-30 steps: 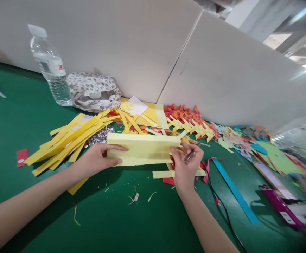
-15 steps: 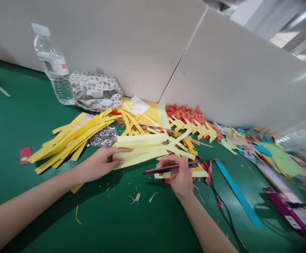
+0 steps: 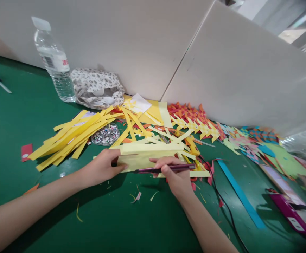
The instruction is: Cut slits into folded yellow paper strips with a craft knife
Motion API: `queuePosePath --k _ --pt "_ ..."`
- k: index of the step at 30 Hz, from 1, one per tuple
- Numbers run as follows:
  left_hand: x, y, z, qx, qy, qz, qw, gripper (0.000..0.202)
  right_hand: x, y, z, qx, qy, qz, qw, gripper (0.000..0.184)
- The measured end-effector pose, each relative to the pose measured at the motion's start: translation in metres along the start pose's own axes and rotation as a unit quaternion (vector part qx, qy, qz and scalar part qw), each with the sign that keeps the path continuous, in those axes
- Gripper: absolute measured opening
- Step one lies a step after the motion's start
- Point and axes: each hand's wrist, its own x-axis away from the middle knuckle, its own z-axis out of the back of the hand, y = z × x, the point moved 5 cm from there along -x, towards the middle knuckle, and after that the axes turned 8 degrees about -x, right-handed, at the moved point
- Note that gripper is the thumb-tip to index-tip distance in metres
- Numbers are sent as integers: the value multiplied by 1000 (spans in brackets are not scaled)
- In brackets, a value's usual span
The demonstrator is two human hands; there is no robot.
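In the head view, the left hand (image 3: 103, 168) has its thumb and fingers clamped on the left end of a folded, pale-yellow paper sheet (image 3: 145, 154) above the glossy green table (image 3: 132, 225). The right hand (image 3: 178, 179), fingers closed around a slim, dark-purple tool (image 3: 180, 167), overlaps the sheet's right part; whether they touch is unclear.

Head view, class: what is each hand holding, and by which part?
Left hand: the pale yellow paper, by its left end. Right hand: the purple pen-like tool, around its middle.
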Motion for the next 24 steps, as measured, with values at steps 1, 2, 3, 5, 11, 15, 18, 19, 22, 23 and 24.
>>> queuePosePath --k 1,2,3,5,11,15,18,19,22,23,24 --pt "0 0 -4 0 -18 2 1000 36 0 2 -1 24 -12 -11 1000 24" --pt "0 0 -6 4 -27 2 1000 36 1 4 -2 46 -21 -29 998 23" --pt "0 0 -7 10 -32 0 999 36 1 7 -2 64 -28 -48 996 21" --pt "1 2 -7 18 -38 -6 999 39 2 11 -1 94 -37 -78 992 17" --pt "1 6 8 3 -64 -40 997 33 -3 21 7 137 8 -129 982 19" --pt "-3 -2 17 -4 -77 -22 997 25 -4 27 11 124 29 -152 980 23" --pt "-4 -8 18 2 -87 -5 996 19 -4 27 12 113 44 -148 982 24" --pt "-4 -9 18 2 -87 2 996 18 -4 27 11 110 44 -146 982 24" --pt "-3 -10 13 2 -84 16 996 17 -4 28 8 102 34 -146 984 23" --pt "-3 -9 11 7 -84 16 996 18 -4 28 7 102 29 -148 983 22" --pt "-2 -8 9 10 -83 15 996 18 -4 28 5 103 23 -149 983 21"
